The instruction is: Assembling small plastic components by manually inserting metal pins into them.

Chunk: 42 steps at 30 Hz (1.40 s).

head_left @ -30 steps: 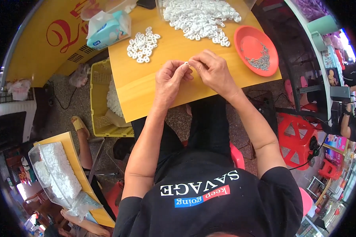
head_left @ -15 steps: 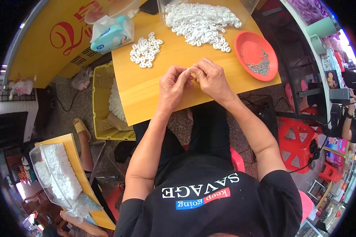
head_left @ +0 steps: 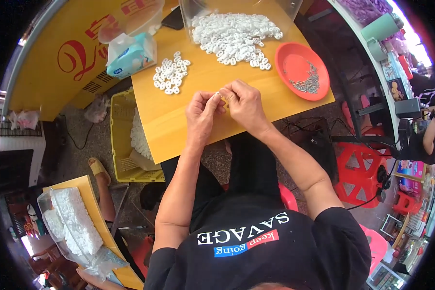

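Above the table's near edge, my left hand [head_left: 201, 115] and my right hand [head_left: 246, 105] meet, thumbs and fingers pinched together. Between the fingertips shows a bit of a small white plastic piece [head_left: 219, 94]; most of it is hidden. To the left lies a loose group of white oval pieces [head_left: 171, 73] with holes in them. A much larger heap of the same pieces [head_left: 234, 36] spills from a clear bin [head_left: 291, 8] at the far side. On the right, a red plate [head_left: 289, 59] holds many small grey metal parts [head_left: 307, 82], too small to identify.
A tissue pack [head_left: 130, 55] and a dark phone [head_left: 173, 19] lie toward the far left of the table [head_left: 166, 137]. Below its left edge stands a yellow crate [head_left: 123, 150] with white pieces inside. Red stools [head_left: 360, 166] are at right. Another person's foot [head_left: 99, 169] shows at left.
The whole view has shifted slightly, moving the table and its contents a little left in the picture. My hands stay pinched together, with only small finger movement.
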Tool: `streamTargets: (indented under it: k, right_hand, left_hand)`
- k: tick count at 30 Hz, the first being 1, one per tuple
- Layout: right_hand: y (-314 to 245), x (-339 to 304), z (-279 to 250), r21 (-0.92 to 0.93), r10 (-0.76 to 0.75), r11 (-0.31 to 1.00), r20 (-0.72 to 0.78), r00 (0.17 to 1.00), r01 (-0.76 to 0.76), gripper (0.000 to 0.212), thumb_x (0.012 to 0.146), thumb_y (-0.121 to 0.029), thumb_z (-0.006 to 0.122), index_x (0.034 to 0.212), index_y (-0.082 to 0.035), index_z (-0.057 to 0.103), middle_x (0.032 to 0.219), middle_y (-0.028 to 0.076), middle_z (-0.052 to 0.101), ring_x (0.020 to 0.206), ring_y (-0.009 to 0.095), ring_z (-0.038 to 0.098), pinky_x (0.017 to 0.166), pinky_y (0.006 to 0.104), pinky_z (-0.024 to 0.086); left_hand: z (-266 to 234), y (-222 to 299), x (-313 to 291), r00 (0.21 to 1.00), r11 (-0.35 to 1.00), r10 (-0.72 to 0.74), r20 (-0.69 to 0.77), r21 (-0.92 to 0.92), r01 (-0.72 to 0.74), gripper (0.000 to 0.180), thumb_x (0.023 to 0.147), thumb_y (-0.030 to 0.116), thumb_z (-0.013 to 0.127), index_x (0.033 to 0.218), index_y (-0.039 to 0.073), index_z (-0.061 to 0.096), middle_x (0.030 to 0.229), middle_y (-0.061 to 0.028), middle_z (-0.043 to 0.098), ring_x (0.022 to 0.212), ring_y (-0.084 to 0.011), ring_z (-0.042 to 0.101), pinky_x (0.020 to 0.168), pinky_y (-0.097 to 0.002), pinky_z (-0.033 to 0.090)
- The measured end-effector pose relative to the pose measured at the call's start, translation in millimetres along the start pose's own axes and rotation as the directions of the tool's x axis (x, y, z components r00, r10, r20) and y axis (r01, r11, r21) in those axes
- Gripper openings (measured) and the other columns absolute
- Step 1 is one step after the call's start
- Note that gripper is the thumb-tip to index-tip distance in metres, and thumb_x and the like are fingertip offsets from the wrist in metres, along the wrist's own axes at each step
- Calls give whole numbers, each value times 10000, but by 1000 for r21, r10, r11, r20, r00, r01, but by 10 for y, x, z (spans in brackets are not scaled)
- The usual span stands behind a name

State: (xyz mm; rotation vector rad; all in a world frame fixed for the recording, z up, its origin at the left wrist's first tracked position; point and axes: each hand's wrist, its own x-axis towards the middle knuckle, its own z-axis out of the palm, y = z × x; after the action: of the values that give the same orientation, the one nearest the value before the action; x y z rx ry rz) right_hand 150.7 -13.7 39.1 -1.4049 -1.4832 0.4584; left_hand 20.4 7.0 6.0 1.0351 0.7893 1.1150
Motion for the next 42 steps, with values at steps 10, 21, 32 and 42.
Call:
streamTargets:
  k: [10,21,32,42]
  right_hand:
    - [105,257,-153,-42,39,999,236,971,-30,141,895,-126,614,864,9,637,781,154,614,709,336,609,627,412,478]
    - [512,531,-123,-563,-202,761,268,942,323,148,857,-156,648,995,-113,682,896,110,599,710,315,639,614,418,519]
    - [541,556,-287,-435,-215,862,152,965,261,114,861,-149,647,950,-110,708,908,83,643,790,296,652,675,391,525]
    - [537,733,-138,-514,-163,807,278,947,290,125,862,-187,636,945,-133,713,882,109,634,783,333,648,673,427,527]
  left_hand:
    - [-30,3,63,1000,995,-7,6,-95,7,135,954,143,600,959,11,571,834,-54,638,710,-100,588,675,-226,479]
    - [-36,-1,57,1000,993,-16,19,-114,18,124,953,136,598,962,16,568,822,-60,633,693,-103,583,655,-236,477]
    - [-25,13,62,1000,994,-1,15,-113,2,130,956,133,590,961,6,563,816,-61,632,685,-103,587,644,-234,485]
    - [-19,2,69,1000,993,11,20,-120,-9,137,960,128,579,962,-7,558,823,-68,631,684,-110,594,640,-237,495]
